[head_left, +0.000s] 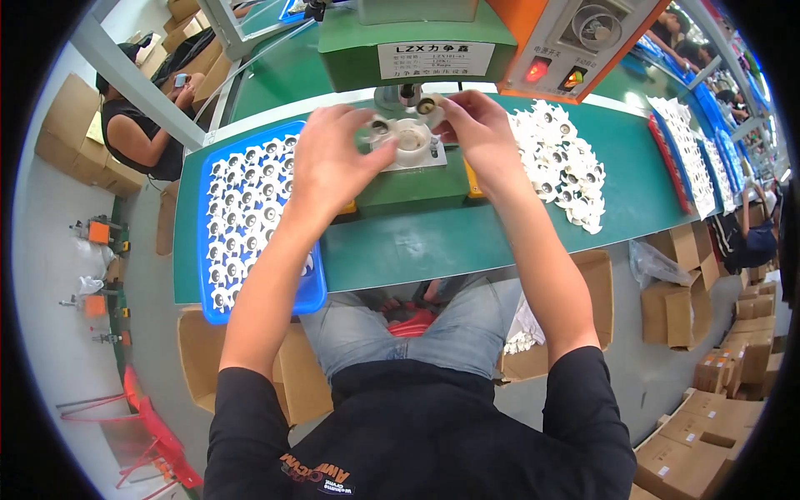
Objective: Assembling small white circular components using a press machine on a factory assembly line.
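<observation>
My left hand (330, 158) is closed at the fingertips on a small white bladed part (380, 127) with a dark round hub. In my right hand (481, 136) a second white bladed part (427, 107) is pinched, its dark hub facing up. Between the hands a round white holder (412, 140) sits on the base of a green press machine (350, 58). The left thumb is by the holder's near left rim; whether it touches I cannot tell. Just above the holder hangs the press's metal ram (409, 93).
A blue tray (312, 287) with rows of white bladed parts lies at left. A loose heap of them (558, 162) lies at right. An orange control box (550, 42) with lit switches stands behind it. Cardboard boxes (596, 292) sit below the table. A person (137, 125) sits at far left.
</observation>
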`<action>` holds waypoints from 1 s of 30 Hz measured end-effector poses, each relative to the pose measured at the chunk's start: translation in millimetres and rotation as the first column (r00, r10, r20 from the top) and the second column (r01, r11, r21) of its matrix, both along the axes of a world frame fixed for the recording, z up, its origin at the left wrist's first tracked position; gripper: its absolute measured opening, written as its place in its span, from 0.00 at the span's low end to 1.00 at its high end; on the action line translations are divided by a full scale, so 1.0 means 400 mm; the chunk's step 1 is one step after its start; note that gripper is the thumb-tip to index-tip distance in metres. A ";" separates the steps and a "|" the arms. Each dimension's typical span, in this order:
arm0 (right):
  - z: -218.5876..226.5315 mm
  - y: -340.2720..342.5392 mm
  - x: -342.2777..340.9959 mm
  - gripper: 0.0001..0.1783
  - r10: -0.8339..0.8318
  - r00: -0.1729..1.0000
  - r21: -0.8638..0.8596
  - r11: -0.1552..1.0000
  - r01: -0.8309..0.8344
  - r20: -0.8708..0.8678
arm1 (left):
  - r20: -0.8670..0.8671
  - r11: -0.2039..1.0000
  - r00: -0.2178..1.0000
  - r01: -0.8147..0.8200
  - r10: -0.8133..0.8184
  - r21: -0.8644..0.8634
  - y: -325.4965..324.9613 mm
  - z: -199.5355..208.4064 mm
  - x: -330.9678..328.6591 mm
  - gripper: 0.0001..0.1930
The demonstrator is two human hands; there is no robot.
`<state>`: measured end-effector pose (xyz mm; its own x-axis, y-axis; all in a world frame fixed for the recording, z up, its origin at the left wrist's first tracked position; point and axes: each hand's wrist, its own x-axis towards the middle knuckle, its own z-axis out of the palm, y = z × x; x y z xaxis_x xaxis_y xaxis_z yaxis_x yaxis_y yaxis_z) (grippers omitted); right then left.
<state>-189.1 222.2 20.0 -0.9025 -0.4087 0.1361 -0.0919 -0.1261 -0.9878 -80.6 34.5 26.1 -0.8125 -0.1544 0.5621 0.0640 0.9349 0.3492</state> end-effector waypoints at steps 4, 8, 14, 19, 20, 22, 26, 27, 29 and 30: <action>0.029 -0.049 0.021 0.13 0.113 0.951 -0.172 0.983 -0.064 0.287 | -0.012 0.996 0.996 -0.089 0.089 0.015 -0.110 0.019 0.151 0.21; -0.020 0.000 -0.014 0.13 0.180 0.966 -0.210 0.968 -0.140 0.187 | 0.077 0.991 0.993 -0.081 0.090 -0.111 -0.249 0.043 0.315 0.21; -0.017 0.054 -0.019 0.13 0.128 0.955 -0.170 0.982 -0.084 0.268 | 0.420 0.997 0.905 0.081 -0.067 -0.016 -0.273 0.008 0.540 0.23; 0.012 0.077 0.000 0.14 0.058 0.971 -0.082 0.996 -0.040 0.231 | 0.525 0.998 0.849 0.038 -0.055 0.042 -0.258 -0.037 0.597 0.21; 0.012 0.080 0.003 0.14 0.060 0.970 -0.124 0.992 -0.031 0.238 | 0.532 0.998 0.845 0.033 -0.056 0.052 -0.259 -0.044 0.600 0.21; 0.010 0.088 0.004 0.14 0.057 0.973 -0.119 0.992 -0.031 0.222 | 0.529 0.999 0.848 0.012 -0.030 0.038 -0.260 -0.052 0.601 0.21; -0.003 0.120 -0.002 0.13 0.077 0.973 -0.144 0.989 -0.046 0.216 | 0.534 0.999 0.844 -0.038 0.036 -0.007 -0.253 -0.047 0.588 0.21; -0.010 0.131 -0.006 0.13 0.069 0.974 -0.140 0.989 -0.039 0.215 | 0.534 1.000 0.845 -0.030 0.027 -0.004 -0.254 -0.049 0.588 0.21; -0.015 0.161 -0.016 0.14 0.062 0.984 -0.111 0.993 -0.043 0.169 | 0.528 0.998 0.847 -0.032 0.051 -0.046 -0.259 -0.055 0.577 0.21; -0.021 0.164 -0.010 0.14 -0.049 0.995 0.033 0.998 0.046 0.082 | 0.528 0.998 0.847 -0.039 0.060 -0.050 -0.257 -0.050 0.576 0.20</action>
